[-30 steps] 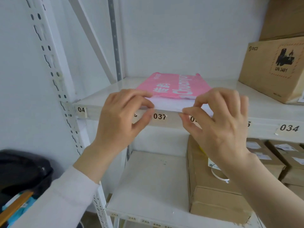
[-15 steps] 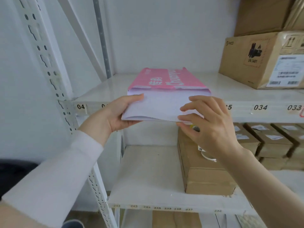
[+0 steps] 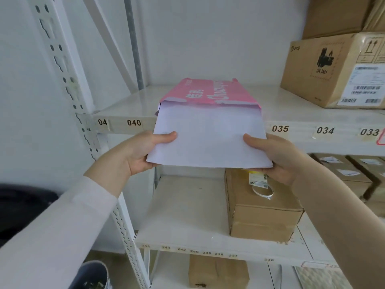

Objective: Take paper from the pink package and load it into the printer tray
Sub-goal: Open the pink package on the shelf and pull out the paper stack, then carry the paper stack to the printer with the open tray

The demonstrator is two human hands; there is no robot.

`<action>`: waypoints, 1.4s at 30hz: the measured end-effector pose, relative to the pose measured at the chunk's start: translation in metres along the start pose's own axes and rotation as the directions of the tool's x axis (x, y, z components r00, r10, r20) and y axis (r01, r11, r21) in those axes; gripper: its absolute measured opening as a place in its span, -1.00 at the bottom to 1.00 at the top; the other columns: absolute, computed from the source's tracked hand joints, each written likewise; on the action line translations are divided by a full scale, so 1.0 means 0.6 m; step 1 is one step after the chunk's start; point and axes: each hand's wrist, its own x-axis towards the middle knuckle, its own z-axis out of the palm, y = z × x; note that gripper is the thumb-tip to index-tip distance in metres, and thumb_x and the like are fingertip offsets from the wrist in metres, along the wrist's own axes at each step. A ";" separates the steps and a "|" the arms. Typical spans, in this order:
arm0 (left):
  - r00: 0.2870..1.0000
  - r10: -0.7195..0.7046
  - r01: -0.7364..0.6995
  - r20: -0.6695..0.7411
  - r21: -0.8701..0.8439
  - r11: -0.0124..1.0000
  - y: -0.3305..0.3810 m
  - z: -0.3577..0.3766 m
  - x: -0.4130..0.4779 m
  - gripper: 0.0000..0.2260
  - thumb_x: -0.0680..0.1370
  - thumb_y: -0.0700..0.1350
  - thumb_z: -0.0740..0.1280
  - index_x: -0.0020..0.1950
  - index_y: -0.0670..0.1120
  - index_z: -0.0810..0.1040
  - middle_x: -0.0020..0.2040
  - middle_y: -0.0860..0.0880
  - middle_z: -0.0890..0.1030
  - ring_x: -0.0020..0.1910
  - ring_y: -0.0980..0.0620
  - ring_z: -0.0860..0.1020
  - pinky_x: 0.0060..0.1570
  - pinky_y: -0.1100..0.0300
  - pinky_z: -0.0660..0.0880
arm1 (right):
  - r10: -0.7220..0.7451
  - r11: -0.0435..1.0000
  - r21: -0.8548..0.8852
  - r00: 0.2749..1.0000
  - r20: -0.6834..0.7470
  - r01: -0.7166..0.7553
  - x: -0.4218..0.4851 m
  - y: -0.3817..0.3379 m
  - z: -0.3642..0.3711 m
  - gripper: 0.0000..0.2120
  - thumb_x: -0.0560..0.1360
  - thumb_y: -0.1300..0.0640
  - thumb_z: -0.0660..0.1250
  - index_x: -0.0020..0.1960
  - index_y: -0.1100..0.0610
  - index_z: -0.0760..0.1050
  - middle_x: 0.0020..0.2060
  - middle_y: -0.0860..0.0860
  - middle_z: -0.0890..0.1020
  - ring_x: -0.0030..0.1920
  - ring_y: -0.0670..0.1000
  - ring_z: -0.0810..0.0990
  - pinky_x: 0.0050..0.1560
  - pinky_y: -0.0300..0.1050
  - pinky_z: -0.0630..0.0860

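Observation:
The pink package lies flat on the upper white shelf, its open end facing me. A stack of white paper sticks more than halfway out of that opening, past the shelf's front edge. My left hand grips the stack's left edge, thumb on top. My right hand grips the right edge the same way. The far end of the paper is still inside the package. No printer tray is in view.
Cardboard boxes stand at the right of the upper shelf. A brown box sits on the lower shelf under my right hand, more boxes to its right. A perforated white upright stands at left. A dark object is at far left.
Both hands moved from pinching the paper's front edge to gripping its sides. The stack has slid out of the pink package towards me.

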 end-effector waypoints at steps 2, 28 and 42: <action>0.999 -0.006 0.005 0.044 0.013 1.000 -0.020 -0.002 -0.017 -0.77 0.42 -0.12 0.34 0.07 -0.08 0.56 -0.13 0.03 0.71 -0.16 0.10 0.67 -0.20 0.27 0.62 | -0.007 1.000 0.009 1.000 0.022 0.007 -0.013 0.017 -0.006 -0.81 0.54 0.19 0.23 0.15 0.13 0.46 -0.03 0.03 0.63 -0.08 0.02 0.62 -0.42 -0.19 0.61; 0.988 -0.071 0.073 0.135 -0.010 0.997 -0.264 0.062 -0.268 -0.79 0.54 0.00 0.25 0.09 -0.05 0.58 -0.04 0.01 0.70 -0.06 0.04 0.67 -0.20 0.26 0.61 | 0.038 0.999 0.009 0.996 -0.083 -0.038 -0.381 0.305 -0.041 -0.17 0.01 -0.20 0.60 0.10 0.29 0.55 -0.02 0.15 0.70 -0.03 0.12 0.68 -0.12 -0.11 0.65; 0.969 -0.156 0.124 0.193 0.165 0.978 -0.473 0.251 -0.391 -0.90 0.53 -0.17 0.30 -0.06 0.01 0.58 -0.26 0.22 0.69 -0.22 0.24 0.64 -0.20 0.40 0.57 | 0.275 0.956 0.152 0.949 -0.156 -0.251 -0.618 0.436 -0.202 -0.75 0.55 0.09 0.19 0.18 0.10 0.49 -0.03 -0.03 0.71 -0.01 0.01 0.68 -0.14 -0.13 0.65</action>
